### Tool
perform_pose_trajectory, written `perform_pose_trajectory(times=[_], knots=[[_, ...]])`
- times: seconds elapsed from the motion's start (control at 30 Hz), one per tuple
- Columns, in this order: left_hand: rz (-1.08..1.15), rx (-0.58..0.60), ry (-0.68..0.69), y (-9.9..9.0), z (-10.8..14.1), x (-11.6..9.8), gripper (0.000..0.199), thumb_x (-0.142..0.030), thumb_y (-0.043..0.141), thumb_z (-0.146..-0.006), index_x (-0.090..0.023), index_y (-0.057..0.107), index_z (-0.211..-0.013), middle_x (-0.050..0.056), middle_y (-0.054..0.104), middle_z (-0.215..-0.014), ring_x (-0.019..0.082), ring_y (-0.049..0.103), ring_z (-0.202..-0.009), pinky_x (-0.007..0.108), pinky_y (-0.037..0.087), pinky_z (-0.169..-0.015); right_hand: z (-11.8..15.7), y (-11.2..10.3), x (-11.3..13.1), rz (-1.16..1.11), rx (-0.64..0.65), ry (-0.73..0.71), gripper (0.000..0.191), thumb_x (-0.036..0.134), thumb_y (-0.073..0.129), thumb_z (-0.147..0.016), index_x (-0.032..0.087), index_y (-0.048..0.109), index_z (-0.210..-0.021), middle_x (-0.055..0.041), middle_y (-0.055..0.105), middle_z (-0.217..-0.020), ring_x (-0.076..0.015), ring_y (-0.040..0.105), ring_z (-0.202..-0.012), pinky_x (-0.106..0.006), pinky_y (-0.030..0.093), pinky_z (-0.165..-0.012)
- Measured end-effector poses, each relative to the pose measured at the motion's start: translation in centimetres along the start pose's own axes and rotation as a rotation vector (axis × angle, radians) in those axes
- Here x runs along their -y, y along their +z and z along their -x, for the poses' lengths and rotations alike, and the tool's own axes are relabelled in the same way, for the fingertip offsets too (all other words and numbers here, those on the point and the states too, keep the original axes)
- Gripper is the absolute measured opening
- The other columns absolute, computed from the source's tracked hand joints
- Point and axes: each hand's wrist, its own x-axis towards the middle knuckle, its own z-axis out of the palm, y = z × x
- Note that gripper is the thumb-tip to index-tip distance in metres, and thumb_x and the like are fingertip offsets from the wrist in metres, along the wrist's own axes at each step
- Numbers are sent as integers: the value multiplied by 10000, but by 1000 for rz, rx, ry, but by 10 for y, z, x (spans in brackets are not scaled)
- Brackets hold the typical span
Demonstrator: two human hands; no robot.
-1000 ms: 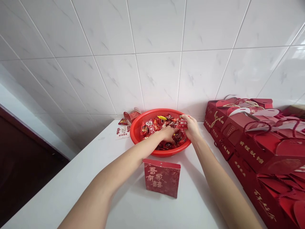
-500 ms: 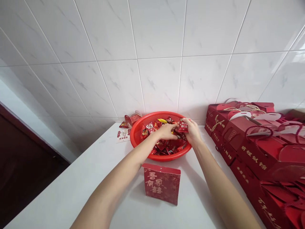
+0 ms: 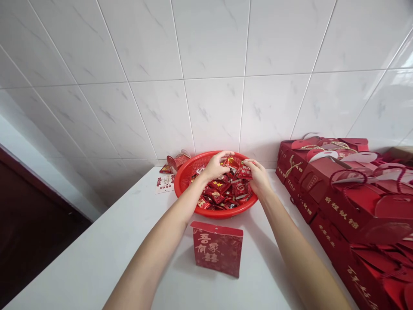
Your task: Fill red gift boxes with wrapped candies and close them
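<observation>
A red plastic colander (image 3: 180, 189) holds many wrapped candies (image 3: 217, 185), mostly red with some gold and yellow. My left hand (image 3: 217, 167) is over its far middle, thumb and fingers spread apart. A red and yellow wrapper shows just past those fingertips; I cannot tell whether they touch it. My right hand (image 3: 258, 176) is at the colander's right side, its fingers closed on a red candy packet (image 3: 244, 171) with pale lettering. In front of the colander a small dark red paper box (image 3: 217, 252) with light characters stands upright on the white table.
Stacked red gift boxes (image 3: 325, 189) with rope handles fill the table's right side. Behind the colander's left are a small opened red box (image 3: 179, 161) and a printed white card (image 3: 164, 184). A tiled wall (image 3: 213, 107) rises along the back.
My left hand has lifted and moved back from the candies, its fingers now wider apart, uncovering the colander's middle. The right hand keeps the candy packet in nearly the same place.
</observation>
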Motion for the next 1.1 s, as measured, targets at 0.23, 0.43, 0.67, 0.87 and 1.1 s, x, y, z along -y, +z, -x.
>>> perform_pose_trajectory(times=[0.23, 0.43, 0.67, 0.87, 1.1], knots=[[279, -105, -73, 0, 2, -5, 518, -32, 595, -595, -160, 606, -1097, 108, 627, -1217, 242, 568, -1195, 377, 473, -1004, 5, 0, 4, 78, 134, 111, 288, 297, 816, -483, 204, 634, -686, 36, 644, -628, -149, 577, -553, -277, 482, -458], [394, 6, -362, 2, 6, -18, 409, -275, 743, -712, -154, 629, -1085, 74, 688, -1008, 221, 658, -904, 368, 566, -762, 4, 1, 6, 4, 12, 42, 226, 259, 790, -492, 203, 637, -647, 33, 635, -585, -142, 572, -539, -256, 465, -447], [299, 82, -412, 8, 6, -13, 193, -231, 782, -689, -124, 679, -813, 28, 696, -779, 155, 634, -677, 314, 539, -671, 3, -1, 5, -45, 116, -33, 221, 248, 809, -487, 195, 649, -631, 43, 655, -614, -104, 576, -554, -213, 463, -511], [339, 162, -394, 6, 7, -14, 170, -206, 797, -654, -117, 680, -742, 7, 677, -709, 137, 609, -642, 286, 520, -643, 4, -1, 7, -46, 102, 27, 214, 221, 821, -490, 178, 670, -634, 19, 673, -616, -126, 592, -555, -246, 485, -528], [398, 200, -331, 7, 8, -20, 385, -382, 845, -647, -133, 693, -898, 15, 700, -818, 156, 634, -734, 313, 522, -720, 0, -1, 7, -129, -1, 42, 153, 186, 790, -494, 173, 674, -592, 21, 663, -579, -116, 580, -537, -235, 482, -516]])
